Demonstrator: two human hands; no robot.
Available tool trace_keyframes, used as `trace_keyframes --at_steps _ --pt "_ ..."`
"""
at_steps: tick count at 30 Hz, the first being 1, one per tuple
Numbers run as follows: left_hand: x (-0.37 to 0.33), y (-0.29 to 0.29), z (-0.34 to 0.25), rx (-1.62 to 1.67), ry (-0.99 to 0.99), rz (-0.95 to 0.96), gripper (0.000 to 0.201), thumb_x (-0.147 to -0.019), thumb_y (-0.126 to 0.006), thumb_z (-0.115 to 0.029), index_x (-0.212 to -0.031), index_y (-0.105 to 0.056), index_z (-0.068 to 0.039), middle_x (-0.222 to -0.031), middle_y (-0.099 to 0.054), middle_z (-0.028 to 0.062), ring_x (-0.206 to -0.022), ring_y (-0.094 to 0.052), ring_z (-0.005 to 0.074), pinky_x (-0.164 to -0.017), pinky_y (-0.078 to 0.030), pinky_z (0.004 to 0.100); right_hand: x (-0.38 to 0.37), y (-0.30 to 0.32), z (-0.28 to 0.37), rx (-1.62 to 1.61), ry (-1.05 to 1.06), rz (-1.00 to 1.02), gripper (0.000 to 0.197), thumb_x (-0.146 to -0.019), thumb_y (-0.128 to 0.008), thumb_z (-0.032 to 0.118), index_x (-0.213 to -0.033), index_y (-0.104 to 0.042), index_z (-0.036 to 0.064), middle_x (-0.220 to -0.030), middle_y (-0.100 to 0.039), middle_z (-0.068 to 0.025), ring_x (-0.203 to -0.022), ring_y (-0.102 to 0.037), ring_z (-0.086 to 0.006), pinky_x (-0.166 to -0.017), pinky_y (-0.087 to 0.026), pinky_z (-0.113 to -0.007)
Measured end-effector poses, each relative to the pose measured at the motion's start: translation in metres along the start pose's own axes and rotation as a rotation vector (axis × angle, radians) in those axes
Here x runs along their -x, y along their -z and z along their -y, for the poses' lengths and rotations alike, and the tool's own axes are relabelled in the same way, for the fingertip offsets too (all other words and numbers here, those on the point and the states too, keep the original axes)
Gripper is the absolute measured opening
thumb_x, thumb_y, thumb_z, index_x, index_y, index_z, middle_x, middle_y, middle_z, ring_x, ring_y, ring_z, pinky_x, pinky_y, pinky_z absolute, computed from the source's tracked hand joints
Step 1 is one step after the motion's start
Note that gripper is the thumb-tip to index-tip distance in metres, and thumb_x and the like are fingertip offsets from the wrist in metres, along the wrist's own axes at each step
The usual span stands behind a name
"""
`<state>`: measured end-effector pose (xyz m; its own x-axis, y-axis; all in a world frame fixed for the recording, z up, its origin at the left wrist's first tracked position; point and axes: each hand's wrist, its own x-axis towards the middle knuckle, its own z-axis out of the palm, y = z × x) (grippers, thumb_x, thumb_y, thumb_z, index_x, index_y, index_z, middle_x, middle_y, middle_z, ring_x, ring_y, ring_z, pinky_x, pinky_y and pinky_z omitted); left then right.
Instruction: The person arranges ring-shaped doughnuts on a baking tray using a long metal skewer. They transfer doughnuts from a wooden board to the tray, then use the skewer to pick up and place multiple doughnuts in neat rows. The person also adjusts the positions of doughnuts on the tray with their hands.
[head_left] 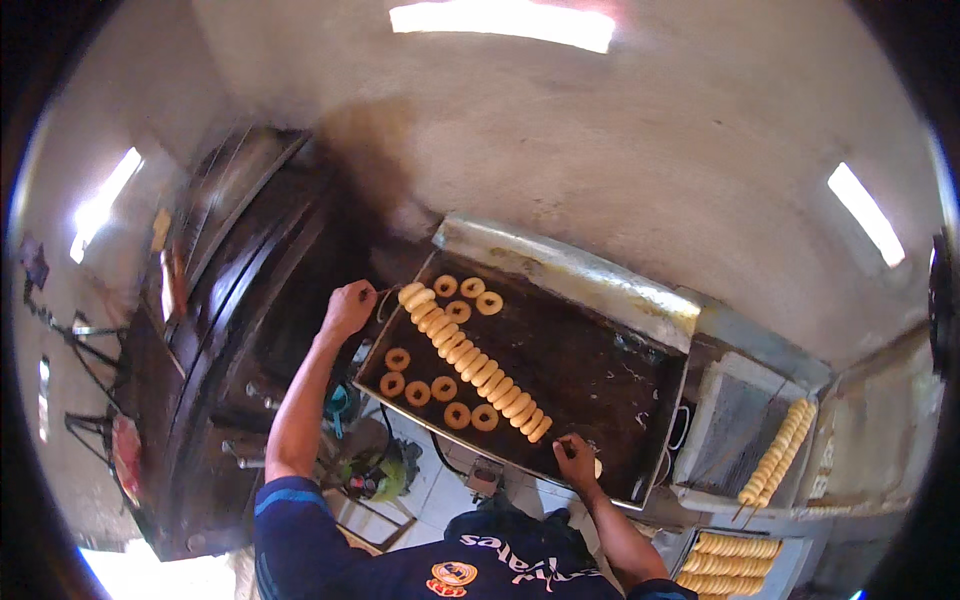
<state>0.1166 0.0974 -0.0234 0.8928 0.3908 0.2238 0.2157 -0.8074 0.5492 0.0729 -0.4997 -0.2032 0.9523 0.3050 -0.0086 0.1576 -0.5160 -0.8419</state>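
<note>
While both arms reach out over the big rectangular metal frying vat of dark oil (590, 385), a long row of golden-brown ring doughnuts threaded on a thin skewer (476, 363) lies across its surface. The rings are packed face to face, touching one another, pale gold with darker edges, and together they form one straight, ribbed bar. Its long axis runs on a diagonal, from about ten o'clock near the vat's far left corner down to about four o'clock toward the near rim.

At the ten o'clock end, the left hand (348, 308) is closed around the tip of the skewer, just beside the first ring. At the four o'clock end, the right hand (577, 456) rests at the vat's near rim with its fingers curled; something small and pale shows at its fingertips, but whether it grips the skewer's other tip cannot be told, and a short gap lies between it and the last ring.

Loose golden ring doughnuts (438, 389) float flat in the oil on both sides of the row: a few at twelve o'clock of its upper end and a curved string of them at seven o'clock.

Well apart, at three o'clock, a second skewered row of doughnuts (777, 452) leans across a grey metal draining tray (722, 420). Below it, further stacked rows of fried doughnuts (728, 566) lie side by side. At nine o'clock stands a dark metal oven (215, 330).
</note>
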Motion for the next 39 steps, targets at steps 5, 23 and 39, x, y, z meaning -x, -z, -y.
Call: trace_keyframes --at_steps 5,23,39 --pt "-0.036 0.046 -0.098 -0.157 -0.214 -0.038 0.014 -0.099 -0.07 -0.016 -0.105 -0.076 -0.004 -0.089 -0.076 0.0225 -0.086 -0.076 0.0427 -0.077 -0.059 0.0493 -0.005 0.007 0.039 -0.108 0.101 -0.217 0.02 -0.1 -0.081 0.019 -0.1 -0.067 0.0049 -0.088 -0.078 -0.0169 -0.083 -0.079 -0.0381 -0.072 -0.061 -0.046" --pt "0.048 -0.2 -0.262 0.109 -0.436 -0.125 0.016 -0.105 -0.068 -0.013 -0.117 -0.074 -0.003 -0.095 -0.078 0.0205 -0.085 -0.077 0.0393 -0.078 -0.06 0.0481 0.135 0.117 -0.046 -0.201 -0.245 -0.418 0.023 -0.106 -0.075 0.028 -0.106 -0.068 0.0063 -0.09 -0.076 -0.0108 -0.081 -0.075 -0.0236 -0.073 -0.059 -0.04" --pt "0.292 -0.25 -0.484 0.458 -0.38 0.265 0.014 -0.111 -0.064 -0.009 -0.11 -0.072 0.002 -0.087 -0.068 0.0056 -0.076 -0.059 0.0132 -0.071 -0.049 0.0327 0.188 0.353 -0.211 0.238 -0.846 -1.223 0.026 -0.108 -0.065 0.028 -0.118 -0.06 0.005 -0.099 -0.079 -0.0236 -0.087 -0.077 -0.0472 -0.076 -0.059 -0.059"
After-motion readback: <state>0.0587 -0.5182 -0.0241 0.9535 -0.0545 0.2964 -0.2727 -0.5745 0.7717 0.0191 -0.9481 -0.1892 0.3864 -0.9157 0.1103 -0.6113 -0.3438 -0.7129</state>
